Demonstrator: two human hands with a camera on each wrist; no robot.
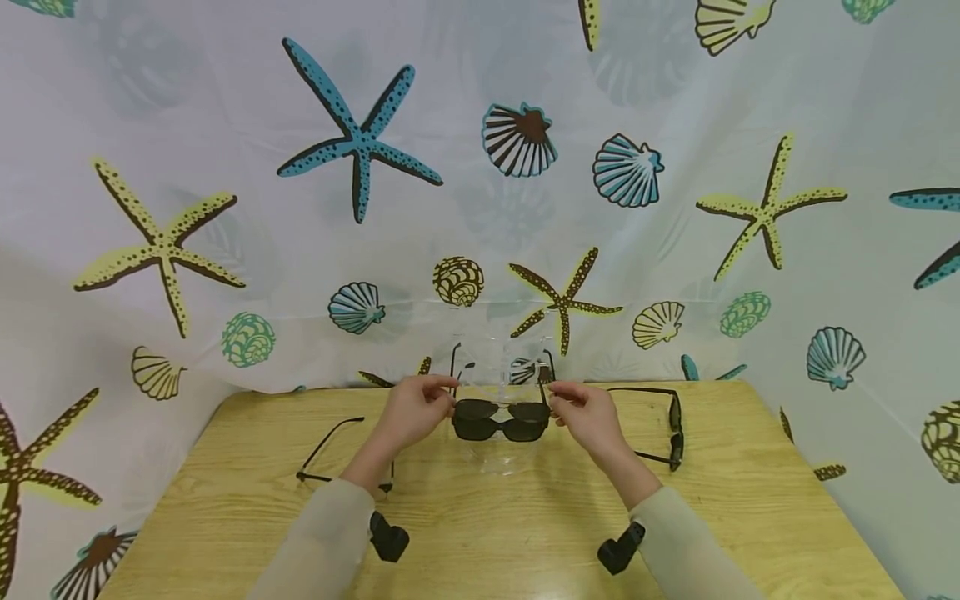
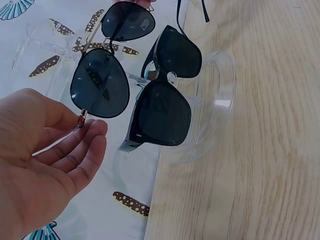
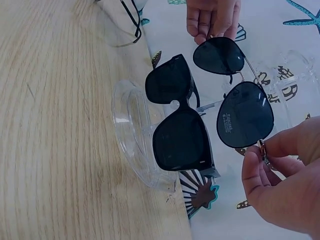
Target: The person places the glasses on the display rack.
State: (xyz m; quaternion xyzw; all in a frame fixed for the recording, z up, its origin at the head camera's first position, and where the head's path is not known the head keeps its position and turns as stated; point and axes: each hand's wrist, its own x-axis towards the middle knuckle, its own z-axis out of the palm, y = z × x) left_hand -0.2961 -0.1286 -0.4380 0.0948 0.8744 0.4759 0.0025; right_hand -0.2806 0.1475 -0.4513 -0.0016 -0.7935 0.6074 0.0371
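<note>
Both hands hold a pair of aviator sunglasses (image 2: 100,82) with dark lenses and a thin metal frame, one hand at each end. The left hand (image 1: 420,408) pinches one hinge, and the right hand (image 1: 588,412) pinches the opposite hinge between thumb and fingers. The temples point away toward the backdrop. Just below and in front, thick black-framed sunglasses (image 3: 180,140) rest on a clear plastic display stand (image 2: 227,85) with a rounded base. In the head view the aviators stand right above the black pair. The stand's upper part is transparent and hard to make out.
On the wooden table (image 1: 480,542), a thin dark-framed pair of glasses (image 1: 302,476) lies at the left, partly hidden by the left forearm. Another black pair of sunglasses (image 1: 676,433) lies at the right. A white cloth (image 1: 465,225) printed with starfish and shells hangs behind.
</note>
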